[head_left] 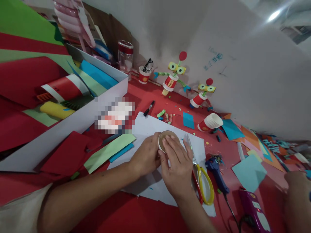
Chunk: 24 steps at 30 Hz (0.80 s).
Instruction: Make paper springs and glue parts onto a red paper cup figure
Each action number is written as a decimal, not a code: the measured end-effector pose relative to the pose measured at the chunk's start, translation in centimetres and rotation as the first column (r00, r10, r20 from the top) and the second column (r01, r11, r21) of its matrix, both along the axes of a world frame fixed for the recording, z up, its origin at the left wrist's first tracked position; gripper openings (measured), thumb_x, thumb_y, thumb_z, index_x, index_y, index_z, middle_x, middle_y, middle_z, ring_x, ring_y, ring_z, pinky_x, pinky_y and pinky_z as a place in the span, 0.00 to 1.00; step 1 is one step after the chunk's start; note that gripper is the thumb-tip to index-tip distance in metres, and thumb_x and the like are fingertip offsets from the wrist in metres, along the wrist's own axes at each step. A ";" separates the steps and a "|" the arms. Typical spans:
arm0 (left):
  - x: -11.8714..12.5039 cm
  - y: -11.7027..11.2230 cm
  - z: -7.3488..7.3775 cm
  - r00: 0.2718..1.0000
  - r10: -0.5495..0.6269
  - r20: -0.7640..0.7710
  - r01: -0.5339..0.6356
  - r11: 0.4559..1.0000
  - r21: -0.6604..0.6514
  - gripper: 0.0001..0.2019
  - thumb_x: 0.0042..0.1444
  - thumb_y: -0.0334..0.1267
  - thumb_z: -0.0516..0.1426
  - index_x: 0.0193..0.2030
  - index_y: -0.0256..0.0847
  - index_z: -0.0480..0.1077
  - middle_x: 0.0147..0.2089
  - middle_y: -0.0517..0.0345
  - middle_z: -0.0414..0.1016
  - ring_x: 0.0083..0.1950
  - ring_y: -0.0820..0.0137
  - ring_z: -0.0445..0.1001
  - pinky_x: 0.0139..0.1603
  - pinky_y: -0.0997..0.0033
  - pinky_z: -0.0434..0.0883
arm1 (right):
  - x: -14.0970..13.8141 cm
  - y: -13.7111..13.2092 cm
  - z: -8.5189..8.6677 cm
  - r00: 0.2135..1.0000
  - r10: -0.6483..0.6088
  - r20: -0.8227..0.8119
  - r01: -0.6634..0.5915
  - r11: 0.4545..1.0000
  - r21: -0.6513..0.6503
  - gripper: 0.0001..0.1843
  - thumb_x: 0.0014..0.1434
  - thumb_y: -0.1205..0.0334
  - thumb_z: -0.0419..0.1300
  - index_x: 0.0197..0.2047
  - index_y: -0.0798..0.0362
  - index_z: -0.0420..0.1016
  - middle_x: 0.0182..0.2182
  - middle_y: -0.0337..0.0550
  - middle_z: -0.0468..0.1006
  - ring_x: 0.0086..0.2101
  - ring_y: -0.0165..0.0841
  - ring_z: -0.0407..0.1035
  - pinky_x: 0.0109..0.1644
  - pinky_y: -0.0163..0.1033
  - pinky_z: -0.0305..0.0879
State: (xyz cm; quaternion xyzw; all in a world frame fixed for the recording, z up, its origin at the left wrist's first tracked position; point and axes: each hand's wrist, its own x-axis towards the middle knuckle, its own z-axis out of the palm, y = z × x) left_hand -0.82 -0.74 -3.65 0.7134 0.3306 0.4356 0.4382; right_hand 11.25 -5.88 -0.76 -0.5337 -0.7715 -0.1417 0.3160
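Note:
My left hand (147,152) is closed around the side of a paper cup (159,144), of which little more than the white rim shows. A round brown disc (168,134) fills the end facing me. On that disc lie the outstretched fingers of my right hand (176,155), with the thumb low by the rim. The cup's body is hidden by my hands. Beneath both hands is a white sheet of paper (145,124). Scissors with a yellow handle (206,184) lie just right of my right hand, and a red handle (197,187) shows beside them.
A blue glue gun (218,174) with a cord and a purple device (255,207) lie to the right. Stacked paper cups (210,122) and two paper-cup figures (170,83) stand behind. A white box (97,103) borders the left. Another person's hand (297,184) is at far right.

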 end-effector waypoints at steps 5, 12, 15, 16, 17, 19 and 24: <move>0.0 0.6 0.5 0.990 -0.134 0.045 0.136 0.990 -0.045 0.28 0.48 0.31 0.58 0.58 0.41 0.57 0.54 0.48 0.70 0.53 0.59 0.71 0.51 0.58 0.69 | 1.3 0.4 0.3 0.994 0.075 -0.076 -0.078 0.996 -0.045 0.20 0.58 0.75 0.54 0.53 0.52 0.70 0.50 0.46 0.77 0.53 0.37 0.67 0.65 0.56 0.49; 0.1 1.7 0.5 0.999 -0.005 -0.053 0.003 1.000 -0.029 0.25 0.39 0.36 0.65 0.48 0.43 0.67 0.48 0.53 0.72 0.51 0.57 0.70 0.53 0.53 0.67 | 2.2 0.3 0.4 0.981 0.136 -0.139 -0.147 0.987 -0.068 0.24 0.57 0.73 0.58 0.56 0.50 0.68 0.52 0.46 0.75 0.55 0.38 0.65 0.65 0.55 0.52; 0.2 1.4 0.3 1.000 -0.025 -0.019 0.023 0.991 -0.129 0.23 0.40 0.35 0.64 0.46 0.42 0.65 0.46 0.53 0.73 0.48 0.58 0.72 0.49 0.55 0.69 | 1.6 0.3 0.2 0.983 0.136 -0.124 -0.141 0.989 -0.039 0.25 0.57 0.76 0.55 0.55 0.46 0.69 0.49 0.40 0.77 0.53 0.36 0.68 0.65 0.54 0.51; 0.2 1.4 0.3 0.998 -0.056 0.011 0.057 0.981 -0.187 0.24 0.41 0.36 0.64 0.47 0.42 0.64 0.45 0.54 0.74 0.47 0.59 0.74 0.48 0.56 0.70 | 1.5 0.3 0.2 0.983 0.133 -0.127 -0.138 0.990 -0.035 0.25 0.57 0.77 0.54 0.55 0.46 0.69 0.48 0.39 0.78 0.53 0.35 0.69 0.65 0.54 0.51; 0.2 1.3 0.2 0.996 -0.082 0.037 0.089 0.967 -0.237 0.24 0.42 0.37 0.64 0.47 0.42 0.63 0.45 0.54 0.74 0.45 0.60 0.74 0.46 0.57 0.71 | 1.3 0.3 0.2 0.983 0.128 -0.130 -0.134 0.990 -0.037 0.25 0.58 0.77 0.53 0.55 0.46 0.70 0.48 0.39 0.78 0.52 0.35 0.69 0.65 0.54 0.52; 0.2 1.3 0.1 0.993 -0.099 0.061 0.112 0.954 -0.277 0.26 0.42 0.39 0.64 0.49 0.42 0.61 0.45 0.54 0.75 0.44 0.61 0.75 0.44 0.59 0.72 | 1.1 0.4 0.3 0.983 0.121 -0.138 -0.128 0.991 -0.046 0.25 0.58 0.77 0.51 0.54 0.46 0.70 0.48 0.39 0.78 0.52 0.34 0.69 0.65 0.53 0.52; 0.4 1.2 -0.3 0.995 -0.083 0.048 0.090 0.980 -0.179 0.24 0.46 0.39 0.62 0.50 0.42 0.61 0.49 0.51 0.74 0.49 0.59 0.74 0.49 0.57 0.70 | 1.0 0.1 0.4 0.979 0.095 -0.178 -0.100 0.995 -0.020 0.21 0.57 0.75 0.56 0.52 0.49 0.72 0.48 0.43 0.78 0.52 0.36 0.70 0.63 0.53 0.55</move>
